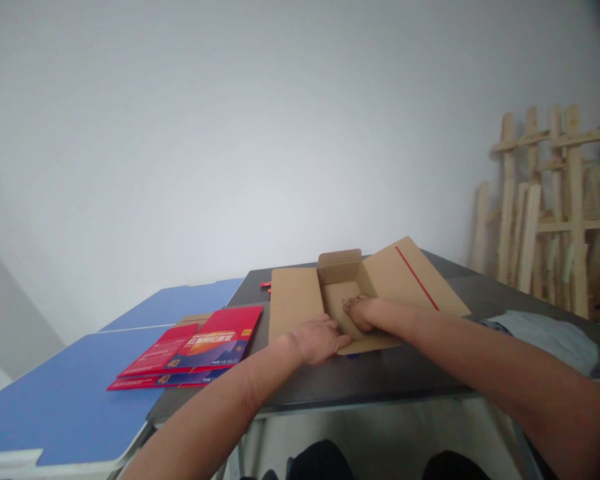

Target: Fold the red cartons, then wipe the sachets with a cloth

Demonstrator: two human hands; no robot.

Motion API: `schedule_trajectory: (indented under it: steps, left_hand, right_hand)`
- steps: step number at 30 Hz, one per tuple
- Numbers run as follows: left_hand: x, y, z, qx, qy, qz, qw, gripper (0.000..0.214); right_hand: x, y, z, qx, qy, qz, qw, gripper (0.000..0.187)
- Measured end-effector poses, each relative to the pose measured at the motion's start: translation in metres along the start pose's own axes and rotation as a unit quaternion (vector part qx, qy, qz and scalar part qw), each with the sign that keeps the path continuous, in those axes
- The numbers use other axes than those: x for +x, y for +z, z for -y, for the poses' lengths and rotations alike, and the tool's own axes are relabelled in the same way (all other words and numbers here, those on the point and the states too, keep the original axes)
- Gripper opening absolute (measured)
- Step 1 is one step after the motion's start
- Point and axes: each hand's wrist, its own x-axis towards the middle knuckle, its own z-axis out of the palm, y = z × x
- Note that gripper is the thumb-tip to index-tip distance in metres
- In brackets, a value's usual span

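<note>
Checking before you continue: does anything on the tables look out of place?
The red printed cartons lie askew, overlapping, on the blue table, and a small red scrap pokes out behind the cardboard box blank.

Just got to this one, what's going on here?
A person is working with both bare hands on a partly folded kraft cardboard box on a dark table. The right hand reaches into the box's raised middle section, and the left hand rests at its near edge. Flat red printed cartons lie on a blue table to the left, and a grey cloth lies to the right.
</note>
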Motion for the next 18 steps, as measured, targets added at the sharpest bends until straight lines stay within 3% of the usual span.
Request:
schedule_trajectory:
  steps: [6,18]
  left_hand:
    - [0.0,-0.004,-0.001,-0.002,-0.014,0.001,1.0,0.017]
    - [0.004,-0.001,0.005,-0.028,-0.018,-0.018,0.999,0.02]
  right_hand:
    - [0.006,0.002,0.001,-0.01,0.009,0.082,0.997,0.092]
    - [0.021,0.016,0.001,0.016,0.018,0.136,0.99,0.105]
